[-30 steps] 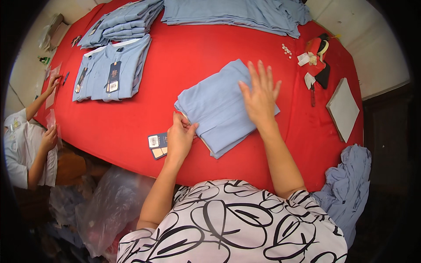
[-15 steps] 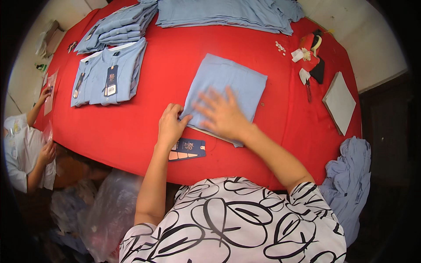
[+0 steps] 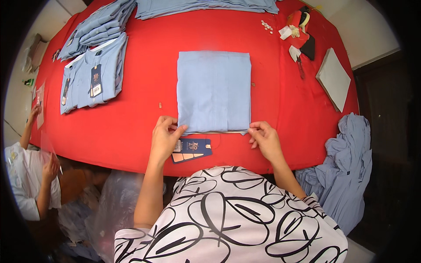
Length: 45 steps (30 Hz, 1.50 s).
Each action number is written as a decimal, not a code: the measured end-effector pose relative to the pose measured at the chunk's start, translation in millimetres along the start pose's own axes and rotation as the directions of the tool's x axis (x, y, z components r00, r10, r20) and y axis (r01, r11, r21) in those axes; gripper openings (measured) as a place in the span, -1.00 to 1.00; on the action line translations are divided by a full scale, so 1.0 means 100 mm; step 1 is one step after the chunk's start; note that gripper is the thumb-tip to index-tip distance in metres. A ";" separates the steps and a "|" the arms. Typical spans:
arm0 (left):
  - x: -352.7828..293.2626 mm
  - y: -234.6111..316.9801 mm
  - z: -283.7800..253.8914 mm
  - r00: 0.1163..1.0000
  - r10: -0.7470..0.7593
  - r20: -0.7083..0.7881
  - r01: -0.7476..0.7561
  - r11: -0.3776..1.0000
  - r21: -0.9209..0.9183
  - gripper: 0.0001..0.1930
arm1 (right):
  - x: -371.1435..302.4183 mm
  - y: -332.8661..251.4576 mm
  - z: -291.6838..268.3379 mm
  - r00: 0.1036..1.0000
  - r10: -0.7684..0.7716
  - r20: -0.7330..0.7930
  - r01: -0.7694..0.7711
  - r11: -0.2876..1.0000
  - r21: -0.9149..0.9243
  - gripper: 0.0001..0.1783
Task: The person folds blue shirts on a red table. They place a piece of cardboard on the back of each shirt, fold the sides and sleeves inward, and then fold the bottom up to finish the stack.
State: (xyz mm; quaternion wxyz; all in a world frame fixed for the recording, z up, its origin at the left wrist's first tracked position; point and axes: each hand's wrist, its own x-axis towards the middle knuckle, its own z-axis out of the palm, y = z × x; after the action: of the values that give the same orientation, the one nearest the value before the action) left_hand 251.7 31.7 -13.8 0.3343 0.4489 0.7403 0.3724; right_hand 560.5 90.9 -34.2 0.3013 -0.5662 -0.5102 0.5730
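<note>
A folded light-blue garment [image 3: 214, 92] lies square in front of me, with a thin pale edge showing along its near side. At its near left corner, my left hand [image 3: 166, 136] pinches the cloth between thumb and fingers. My right hand [image 3: 265, 139] has its fingers closed on the near right corner. Just below the garment, close to my left hand, a dark-blue hang tag [image 3: 193, 149] with pale panels rests on the red cloth.
Red cloth covers the table [image 3: 144, 74]. Tagged blue shirts [image 3: 94, 76] are stacked at left, more folded blue cloth [image 3: 206, 6] at the far edge. Small white buttons [image 3: 266, 26], a white board [image 3: 333, 79] and crumpled blue garments [image 3: 340, 171] sit at right. A co-worker [image 3: 30, 175] handles clear bags at left.
The garment has turned so its near edge faces me squarely. My right hand has gone from smoothing its top to gripping the near right corner; my left hand stays at the left corner.
</note>
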 end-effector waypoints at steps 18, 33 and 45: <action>-0.03 -0.01 0.07 0.998 0.055 -0.040 -0.049 0.988 0.146 -0.68 | -0.01 -0.07 0.31 0.979 -0.173 -0.105 0.140 0.954 -0.266 -0.75; -0.14 -0.08 0.13 0.969 0.227 -0.099 -0.174 0.908 0.380 -0.72 | -0.06 -0.24 0.31 0.967 -0.239 -0.085 0.125 0.741 -0.660 -0.46; -0.25 0.05 -0.07 0.997 0.006 0.071 -0.004 1.000 -0.020 -0.80 | -0.14 -0.23 0.13 0.911 -0.374 0.173 0.410 0.777 -0.477 -0.80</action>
State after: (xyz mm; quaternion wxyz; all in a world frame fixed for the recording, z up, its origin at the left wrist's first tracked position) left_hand 257.4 9.3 -2.1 0.3641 0.4605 0.7230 0.3643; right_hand 545.1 82.2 -10.1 0.2379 -0.4862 -0.7583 0.3633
